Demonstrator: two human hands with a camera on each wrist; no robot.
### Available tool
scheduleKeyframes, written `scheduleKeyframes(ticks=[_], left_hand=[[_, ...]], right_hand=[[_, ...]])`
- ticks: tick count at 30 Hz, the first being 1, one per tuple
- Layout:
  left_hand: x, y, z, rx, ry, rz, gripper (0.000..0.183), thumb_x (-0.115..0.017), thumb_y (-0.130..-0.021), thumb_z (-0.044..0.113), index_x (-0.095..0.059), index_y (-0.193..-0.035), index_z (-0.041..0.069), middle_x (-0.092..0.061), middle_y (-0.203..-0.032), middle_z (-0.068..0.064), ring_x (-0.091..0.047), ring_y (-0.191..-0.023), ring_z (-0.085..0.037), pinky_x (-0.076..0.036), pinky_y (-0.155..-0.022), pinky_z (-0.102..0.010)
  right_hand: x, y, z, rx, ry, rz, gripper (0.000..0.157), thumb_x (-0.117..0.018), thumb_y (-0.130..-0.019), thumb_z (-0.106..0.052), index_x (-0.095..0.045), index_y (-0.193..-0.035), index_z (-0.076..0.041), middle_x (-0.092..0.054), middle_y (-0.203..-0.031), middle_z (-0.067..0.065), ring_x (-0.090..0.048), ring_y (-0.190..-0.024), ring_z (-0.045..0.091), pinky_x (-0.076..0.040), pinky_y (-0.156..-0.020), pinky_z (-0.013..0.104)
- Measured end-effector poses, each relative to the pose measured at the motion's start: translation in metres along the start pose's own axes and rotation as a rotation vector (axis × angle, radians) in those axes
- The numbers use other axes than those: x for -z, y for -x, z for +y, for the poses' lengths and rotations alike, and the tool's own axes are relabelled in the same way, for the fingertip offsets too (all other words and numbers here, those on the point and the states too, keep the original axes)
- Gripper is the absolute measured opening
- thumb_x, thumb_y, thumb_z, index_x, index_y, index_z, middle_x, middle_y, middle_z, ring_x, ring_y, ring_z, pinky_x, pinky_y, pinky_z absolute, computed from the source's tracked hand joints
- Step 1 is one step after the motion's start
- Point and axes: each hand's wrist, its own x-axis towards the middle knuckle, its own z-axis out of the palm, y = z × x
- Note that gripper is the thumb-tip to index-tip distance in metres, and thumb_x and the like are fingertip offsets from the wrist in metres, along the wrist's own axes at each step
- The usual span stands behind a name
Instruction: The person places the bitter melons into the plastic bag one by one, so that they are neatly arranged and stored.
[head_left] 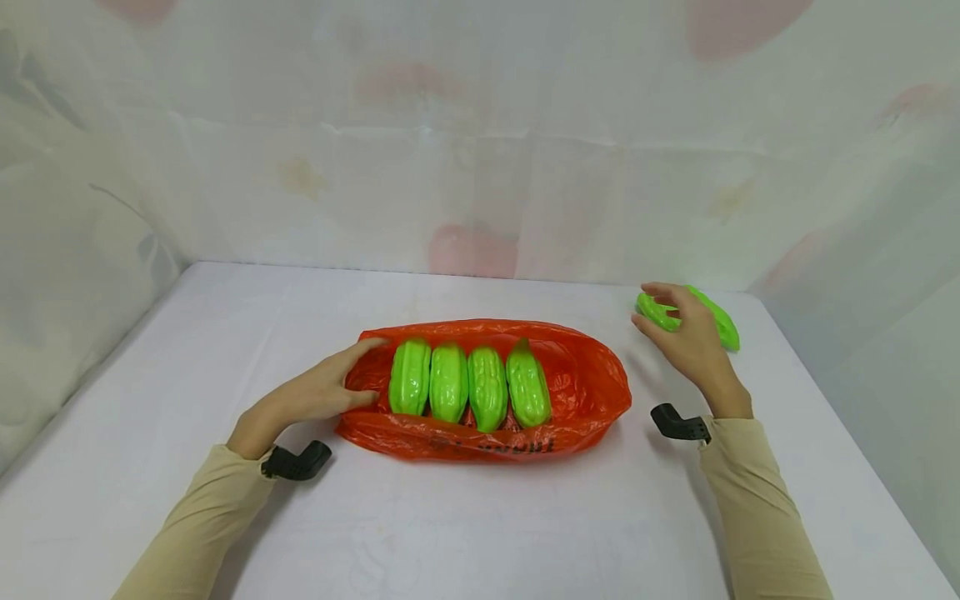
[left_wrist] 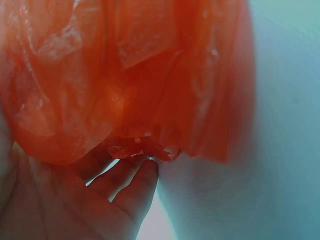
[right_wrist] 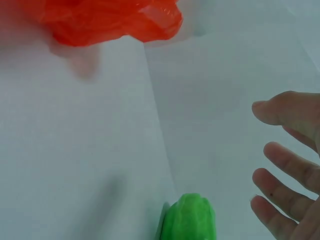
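A red plastic bag [head_left: 585,375] lies open-mouthed on the table. Inside it, several glossy, bright green, ridged, gourd-like pieces [head_left: 448,383] stand side by side in a row. My left hand [head_left: 318,387] holds the bag's left end, its fingers curled about the rim. In the left wrist view, red plastic [left_wrist: 145,75] hides part of that hand [left_wrist: 75,200]. At the back right, my right hand [head_left: 686,333] hovers with parted, bent fingers and holds nothing. Close by lie two more green ridged pieces [head_left: 723,321], partly hidden by it; one green end [right_wrist: 190,220] shows in the right wrist view.
White cloth covers the table [head_left: 450,517]. A pale curtain with faded prints [head_left: 480,183] hangs behind it, and similar sheets [head_left: 885,333] flank both sides. A black wrist device [head_left: 678,422] is worn on each forearm.
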Motion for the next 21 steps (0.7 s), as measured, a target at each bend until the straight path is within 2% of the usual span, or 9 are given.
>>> scheduleKeyframes(ticks=[9,21], left_hand=[[0.0,0.0,0.001,0.004,-0.005,-0.003,0.071,-0.062,-0.09,0.015,-0.029,-0.152,0.006,-0.042,-0.149,-0.022,-0.041,-0.136,-0.042,-0.033,-0.11,-0.067],[0.0,0.0,0.001,-0.002,0.005,0.001,0.071,-0.063,-0.09,0.015,-0.03,-0.152,0.006,-0.045,-0.146,-0.021,-0.043,-0.134,-0.041,-0.034,-0.109,-0.066]], right_hand=[[0.0,0.0,0.018,-0.031,0.036,-0.003,0.048,-0.073,-0.086,-0.004,-0.056,-0.13,0.006,-0.057,-0.131,0.027,-0.052,-0.122,0.045,-0.042,-0.102,0.06],[0.002,0.004,0.033,-0.09,0.081,-0.036,0.053,-0.071,-0.085,-0.004,-0.052,-0.133,0.007,-0.05,-0.136,0.033,-0.043,-0.129,0.049,-0.031,-0.109,0.064]])
